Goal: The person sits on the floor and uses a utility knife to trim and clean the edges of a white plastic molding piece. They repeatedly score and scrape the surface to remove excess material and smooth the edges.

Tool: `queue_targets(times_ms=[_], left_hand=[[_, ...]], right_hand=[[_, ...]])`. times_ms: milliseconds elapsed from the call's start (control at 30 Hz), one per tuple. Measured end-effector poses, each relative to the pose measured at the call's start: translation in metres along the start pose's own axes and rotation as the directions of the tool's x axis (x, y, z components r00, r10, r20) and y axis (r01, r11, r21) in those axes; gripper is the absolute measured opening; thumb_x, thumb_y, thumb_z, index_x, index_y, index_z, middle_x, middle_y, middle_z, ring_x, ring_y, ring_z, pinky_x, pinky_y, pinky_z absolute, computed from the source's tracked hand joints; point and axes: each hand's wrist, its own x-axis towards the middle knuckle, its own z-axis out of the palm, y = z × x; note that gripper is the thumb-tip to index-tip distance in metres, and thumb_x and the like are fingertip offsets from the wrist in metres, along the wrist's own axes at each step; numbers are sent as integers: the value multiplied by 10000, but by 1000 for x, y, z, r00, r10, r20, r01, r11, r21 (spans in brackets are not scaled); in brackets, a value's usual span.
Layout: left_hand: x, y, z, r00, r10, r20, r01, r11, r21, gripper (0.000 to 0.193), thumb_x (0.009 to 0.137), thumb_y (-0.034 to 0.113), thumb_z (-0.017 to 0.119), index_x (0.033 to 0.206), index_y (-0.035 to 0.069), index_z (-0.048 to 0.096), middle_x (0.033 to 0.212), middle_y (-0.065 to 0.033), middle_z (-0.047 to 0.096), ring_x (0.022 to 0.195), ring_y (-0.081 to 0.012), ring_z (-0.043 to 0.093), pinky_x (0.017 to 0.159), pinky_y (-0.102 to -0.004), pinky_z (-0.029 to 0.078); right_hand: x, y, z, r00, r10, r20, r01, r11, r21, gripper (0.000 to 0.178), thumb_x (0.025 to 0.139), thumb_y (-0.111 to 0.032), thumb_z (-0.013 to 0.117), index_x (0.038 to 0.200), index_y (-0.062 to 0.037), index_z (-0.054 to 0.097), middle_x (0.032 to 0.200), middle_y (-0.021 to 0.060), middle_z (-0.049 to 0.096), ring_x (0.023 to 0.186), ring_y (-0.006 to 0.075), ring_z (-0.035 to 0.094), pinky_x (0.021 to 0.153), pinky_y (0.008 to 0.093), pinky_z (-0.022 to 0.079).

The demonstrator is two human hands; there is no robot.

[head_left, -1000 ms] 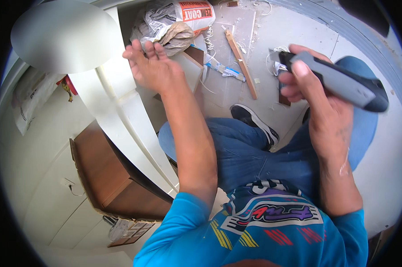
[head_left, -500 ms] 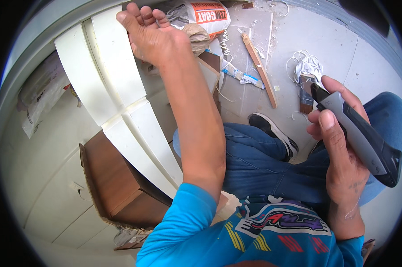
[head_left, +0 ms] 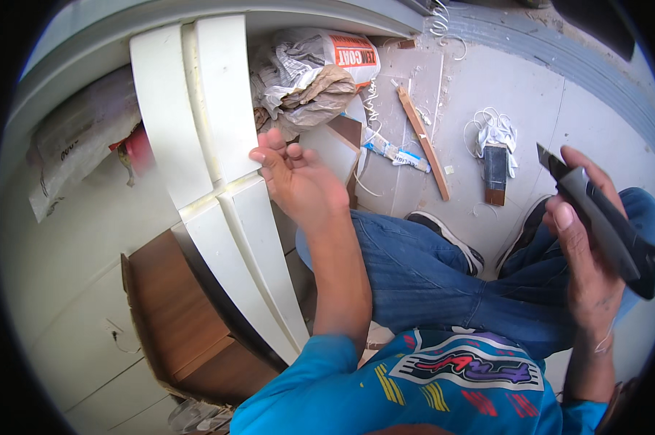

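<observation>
My right hand (head_left: 585,246) is wrapped round a grey and black utility knife (head_left: 604,221), its blade pointing up and to the left over my knee. My left hand (head_left: 302,177) is at the right edge of a long white grooved panel (head_left: 230,101), near the joint that crosses it. Its fingers are loosely curled and apart, and the thumb lies against the panel's edge. Nothing shows in that hand. The panel has a lengthwise channel and lies slantwise to my left, partly over an open brown wooden box (head_left: 175,312).
Behind the panel's right side lies a crumpled sack (head_left: 353,59) with brown paper (head_left: 320,98). A wooden strip (head_left: 423,141), a blue and white tube (head_left: 400,156) and a dark block (head_left: 495,174) with white cloth (head_left: 498,134) are on the floor. Plastic wrapping (head_left: 81,145) lies at left.
My left hand has come down along the panel's right edge from its far end toward the cross joint. The knife stays in my right hand, shifted slightly right.
</observation>
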Motion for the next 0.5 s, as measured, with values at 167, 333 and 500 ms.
queue_targets(times_ms=[167,333,500], left_hand=[[-45,7,40,651,-513,559,558,823,105,614,1144,530,621,1543,69,558,1398,-71,691,1164,-188,694,939,-317,608],[-58,17,48,657,-302,690,500,860,-100,550,1041,476,783,1400,75,669,1295,-90,748,1157,-202,732,905,-394,666],[-51,31,16,795,-216,567,391,897,-207,349,1071,373,771,1266,87,733,1178,-63,784,1058,-179,757,918,-392,655]], right_hand=[[39,-38,19,945,-259,201,249,966,73,742,1087,-595,640,1619,-80,587,1096,101,753,1029,205,743,991,391,627],[57,-53,94,723,-646,246,503,736,454,785,1118,-556,630,1677,-23,487,1325,182,715,1090,207,726,975,384,602],[63,-52,104,504,-718,480,727,653,212,680,1079,-408,758,1610,-27,569,1350,204,742,1057,276,785,904,414,649]])
